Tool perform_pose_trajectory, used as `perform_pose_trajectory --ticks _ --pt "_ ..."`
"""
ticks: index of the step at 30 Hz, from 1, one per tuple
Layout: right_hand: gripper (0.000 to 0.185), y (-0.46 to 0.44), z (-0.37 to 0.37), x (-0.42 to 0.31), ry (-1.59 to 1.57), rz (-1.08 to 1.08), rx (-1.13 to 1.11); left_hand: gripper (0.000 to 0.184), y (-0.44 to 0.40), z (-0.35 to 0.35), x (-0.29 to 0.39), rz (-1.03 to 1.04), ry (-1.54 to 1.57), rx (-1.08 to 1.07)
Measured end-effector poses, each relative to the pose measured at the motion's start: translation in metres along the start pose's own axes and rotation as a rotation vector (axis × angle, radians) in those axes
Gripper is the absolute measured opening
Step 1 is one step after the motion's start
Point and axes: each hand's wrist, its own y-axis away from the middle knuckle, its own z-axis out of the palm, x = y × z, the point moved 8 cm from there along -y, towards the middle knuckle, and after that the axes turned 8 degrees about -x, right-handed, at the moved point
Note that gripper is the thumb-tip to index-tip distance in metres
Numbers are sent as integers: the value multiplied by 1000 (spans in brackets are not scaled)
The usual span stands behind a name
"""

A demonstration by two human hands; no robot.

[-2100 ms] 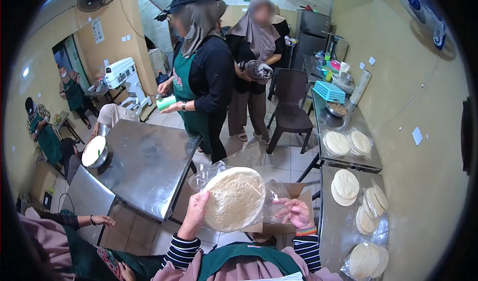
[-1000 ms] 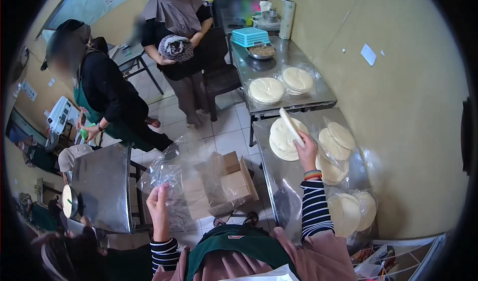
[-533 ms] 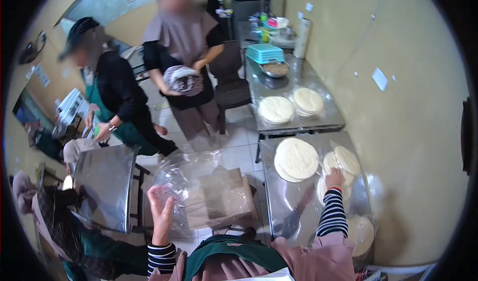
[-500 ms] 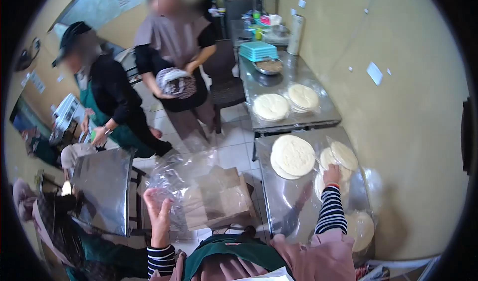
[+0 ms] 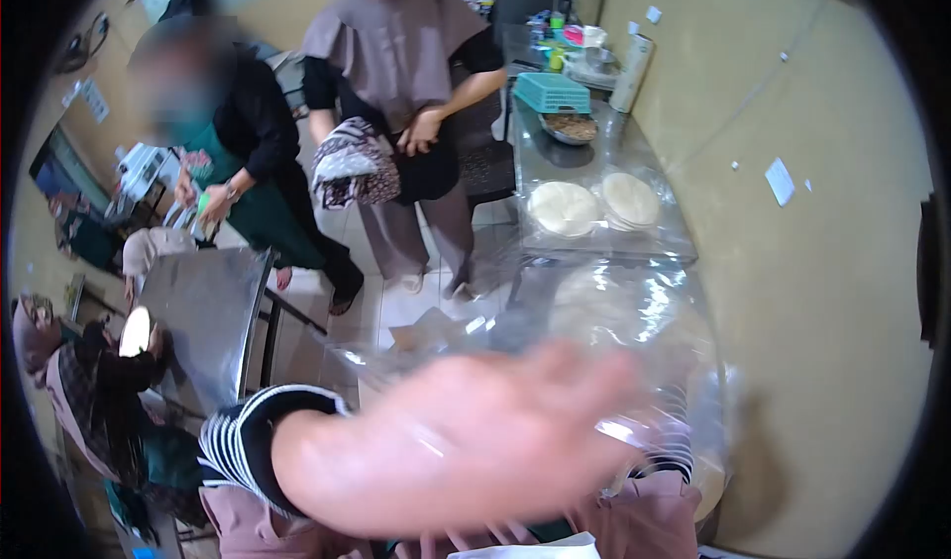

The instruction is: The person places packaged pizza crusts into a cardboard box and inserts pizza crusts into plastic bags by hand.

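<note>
At lower centre, the left hand [image 5: 466, 440] is held across the frame; its grip cannot be told through the blur. To its right, round flat breads [image 5: 589, 297] on the bench [image 5: 538, 280] are seen through a clear plastic bag [image 5: 656, 309]. Beyond the striped sleeve [image 5: 676, 432] at lower right, the right hand is hidden, its state unknown. Breads could be dragged or creased if caught by loose plastic.

Two piles of pale flatbreads [image 5: 564, 208] lie toward the near edge of the far table [image 5: 594, 158]; toward its far edge are one turquoise basket [image 5: 552, 94], one metal bowl [image 5: 571, 140], one pale roll [image 5: 632, 74]. At least one clear plastic bag [image 5: 654, 306] shows nearer.
</note>
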Motion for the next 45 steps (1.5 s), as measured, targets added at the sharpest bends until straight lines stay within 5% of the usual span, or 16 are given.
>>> perform_pose_trajectory --ticks 2,5,7,9,12,14,15,17,20,24,26,30,32,35,39,45 --pt "19 4 0 3 50 116 -126 35 -7 -5 16 10 238 33" --pt "18 65 -125 -88 -4 162 -5 42 -9 -5 30 218 729 188" --pt "18 124 -242 -187 -94 159 133 28 -7 -20 40 -61 -116 117" --pt "17 182 -358 -310 -199 119 269 21 -5 -22 36 -209 -542 78" --pt "16 240 -454 -428 -299 62 395 21 -4 -24 35 27 -123 76" --pt "29 247 -458 -460 -118 -222 488 21 -4 -22 34 134 78 80" --pt "26 242 -455 -449 -163 -219 519 21 -6 -17 33 163 138 81" --pt "21 197 -401 -363 -260 -259 602 14 -1 -17 19 253 101 498" --pt "20 127 -307 -231 -399 -366 680 19 13 17 -53 81 300 198" --pt "25 149 -304 -250 -725 -439 566 34 101 118 -178 -366 680 521" --pt "23 162 -309 -274 -869 -408 552 41 137 168 -205 -645 886 432" --pt "23 174 -315 -317 -1244 -404 497 38 170 198 -229 -703 1044 657" --pt "26 170 -318 -332 -1396 -427 486 28 168 161 -221 -510 336 679" --pt "29 167 -333 -324 -1436 -357 544 19 170 66 -209 -580 192 692" --pt "36 164 -359 -306 -964 -369 652 16 181 -50 -142 -466 -181 778" --pt "34 164 -366 -347 -992 -489 687 19 166 -101 -30 -333 -588 488"
